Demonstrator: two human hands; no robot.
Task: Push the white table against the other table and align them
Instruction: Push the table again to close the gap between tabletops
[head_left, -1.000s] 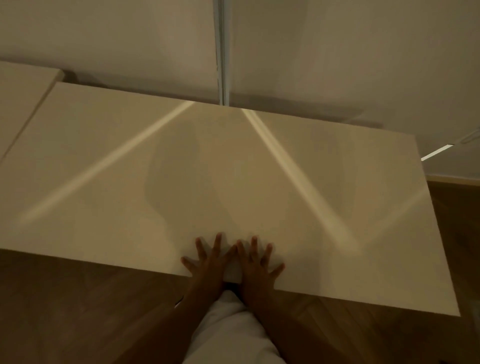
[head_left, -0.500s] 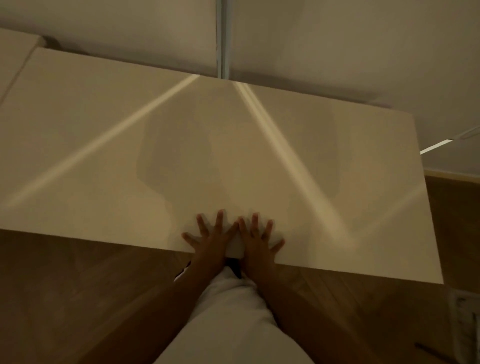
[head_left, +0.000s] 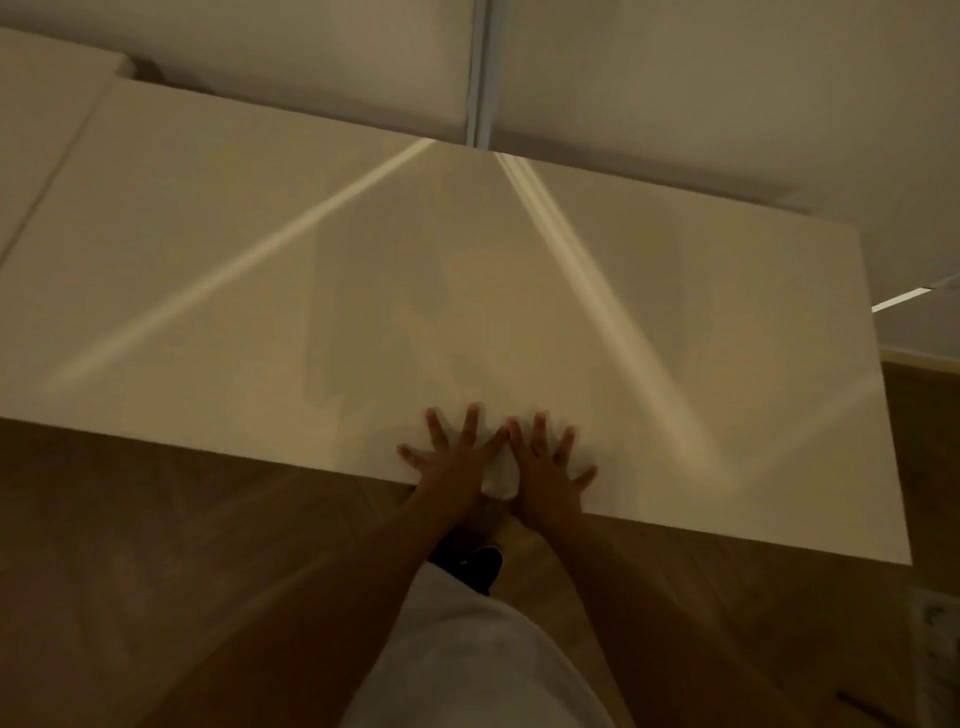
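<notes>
A large white table (head_left: 260, 270) fills the middle of the head view, its top bare and streaked with light. My left hand (head_left: 451, 464) and my right hand (head_left: 545, 470) lie flat side by side on its near edge, fingers spread, palms pressing the tabletop. A second white table (head_left: 36, 130) shows at the far left, its top meeting the first table's left edge along a thin dark seam. The far left corners are slightly offset, the second table reaching further back.
A pale wall (head_left: 675, 78) with a vertical metal strip (head_left: 480, 67) runs just behind the tables. Wooden floor (head_left: 156, 571) lies below the near edge and at the right. My white trouser leg (head_left: 467, 649) and a dark shoe (head_left: 470, 564) are under my arms.
The table's near edge has slid away from me and the table has shifted towards the wall. Both hands stayed flat on the edge and my arms stretched out.
</notes>
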